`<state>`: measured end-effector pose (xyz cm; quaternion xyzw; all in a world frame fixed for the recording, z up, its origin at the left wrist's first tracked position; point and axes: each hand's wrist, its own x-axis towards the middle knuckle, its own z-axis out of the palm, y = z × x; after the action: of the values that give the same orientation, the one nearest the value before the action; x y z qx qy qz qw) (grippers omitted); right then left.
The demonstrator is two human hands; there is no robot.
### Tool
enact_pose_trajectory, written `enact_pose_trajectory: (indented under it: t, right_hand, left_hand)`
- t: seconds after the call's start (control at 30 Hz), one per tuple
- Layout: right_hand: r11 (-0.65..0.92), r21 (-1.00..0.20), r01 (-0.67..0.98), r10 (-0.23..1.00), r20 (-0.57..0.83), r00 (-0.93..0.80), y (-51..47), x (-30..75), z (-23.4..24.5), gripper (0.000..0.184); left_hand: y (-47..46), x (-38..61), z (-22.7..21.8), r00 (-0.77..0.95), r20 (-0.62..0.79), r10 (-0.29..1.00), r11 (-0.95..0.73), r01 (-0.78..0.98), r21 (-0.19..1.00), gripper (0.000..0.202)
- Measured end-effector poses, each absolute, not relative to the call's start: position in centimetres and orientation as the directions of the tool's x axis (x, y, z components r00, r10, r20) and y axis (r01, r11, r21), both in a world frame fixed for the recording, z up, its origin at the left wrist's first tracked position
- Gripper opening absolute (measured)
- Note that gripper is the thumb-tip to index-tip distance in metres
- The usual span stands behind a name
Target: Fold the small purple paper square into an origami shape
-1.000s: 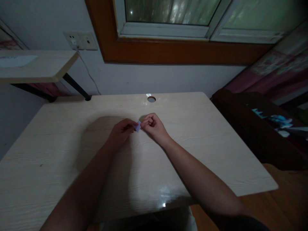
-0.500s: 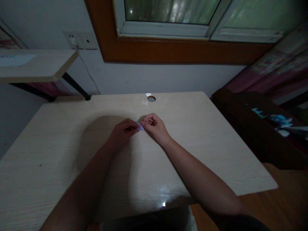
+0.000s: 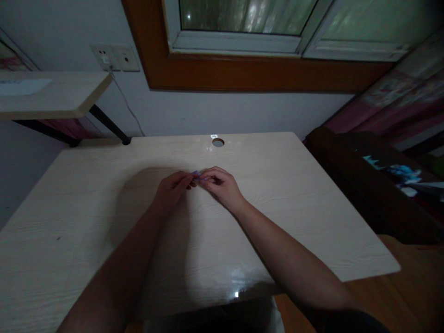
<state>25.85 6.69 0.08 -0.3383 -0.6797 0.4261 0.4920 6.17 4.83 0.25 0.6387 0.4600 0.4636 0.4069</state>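
A small piece of purple paper (image 3: 196,175) shows between my fingertips, over the middle of the desk. My left hand (image 3: 172,186) pinches it from the left, thumb and fingers closed. From the right, my right hand (image 3: 222,184) grips the paper's other side, its fingers bent and pressed together. The two hands nearly meet, and the fingers hide most of the paper, so its folded shape cannot be made out.
The pale wood-grain desk (image 3: 277,194) has a round cable hole (image 3: 218,143) near its back edge. A raised shelf (image 3: 69,99) on black legs stands at the back left. A white cord (image 3: 126,101) hangs from the wall sockets (image 3: 116,58). Dark furniture (image 3: 367,185) holds a blue item at the right.
The purple paper has shifted slightly left and turned, and less of it shows. My right hand has moved a little left and down; my left fingers have changed their grip.
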Motion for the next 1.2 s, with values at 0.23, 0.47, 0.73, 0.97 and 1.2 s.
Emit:
enact_pose_trajectory:
  t: [0.23, 0.47, 0.73, 0.97, 1.2]
  right_hand:
    - [0.485, -0.872, 0.063, 0.837, 0.443, -0.32, 6.6, 25.8, 0.0, 0.008]
    - [0.503, -0.862, 0.063, 0.827, 0.458, -0.326, 6.9, 25.7, -0.1, 0.008]
    - [0.367, -0.93, 0.006, 0.886, 0.347, -0.307, 7.0, 25.7, -0.6, 0.015]
    - [0.097, -0.98, -0.172, 0.935, 0.149, -0.321, 7.1, 25.6, -1.3, 0.029]
    - [0.045, -0.977, -0.209, 0.925, 0.12, -0.361, 7.4, 25.4, -1.2, 0.032]
  left_hand:
    - [5.0, 6.5, -0.1, 0.061, 0.189, 0.98, -0.193, 0.06, 0.979, 0.026]
    - [5.2, 6.6, -0.7, 0.043, 0.187, 0.981, -0.186, -0.027, 0.982, 0.025]
    - [5.2, 6.6, -1.4, 0.087, 0.19, 0.978, -0.191, 0.002, 0.982, 0.026]
    - [4.9, 6.6, -1.0, 0.109, 0.211, 0.971, -0.22, 0.082, 0.972, 0.024]
    - [4.8, 6.6, -0.6, 0.131, 0.261, 0.956, -0.285, 0.21, 0.935, 0.025]
